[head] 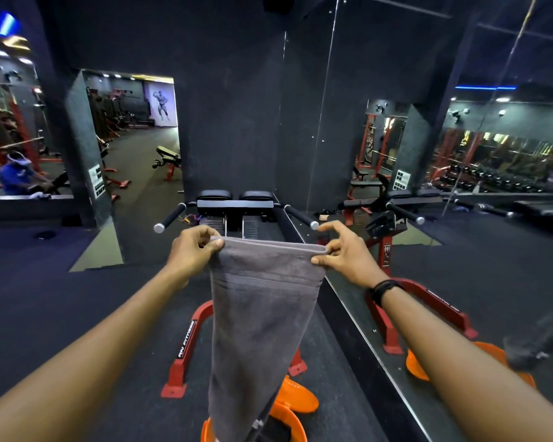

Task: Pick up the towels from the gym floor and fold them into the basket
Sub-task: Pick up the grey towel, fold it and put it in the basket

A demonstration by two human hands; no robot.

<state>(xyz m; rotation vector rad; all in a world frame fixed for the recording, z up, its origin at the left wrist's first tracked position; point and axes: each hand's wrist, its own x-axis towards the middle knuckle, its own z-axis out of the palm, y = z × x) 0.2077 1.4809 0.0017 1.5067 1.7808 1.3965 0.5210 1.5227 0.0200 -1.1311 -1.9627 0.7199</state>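
The towel (262, 317), grey and doubled over along its top edge, hangs straight down in the air between the person's two outstretched arms, in front of a gym machine. The left hand (193, 250) pinches the top left corner, thumb and curled fingers closed on the cloth. The right hand (345, 253) pinches the top right corner the same way, with the index finger raised a little above the edge. The top edge runs nearly level between the two hands, and the cloth narrows as it falls toward the bottom of the view. A dark band (385, 288) sits on the right wrist.

Below the hanging towel, partly covered by it, stands an orange basket (292, 400) on the dark floor (61, 301); only parts of its rim show on either side of the cloth, and its inside is hidden. The machine (233, 205) behind the towel has black pads, two black handles with silver ends, and a red base frame (186, 349) resting on the floor. A mirror wall (460, 250) runs along the right side and repeats the red frame and the orange basket. More gym benches and red racks stand far back on the left.
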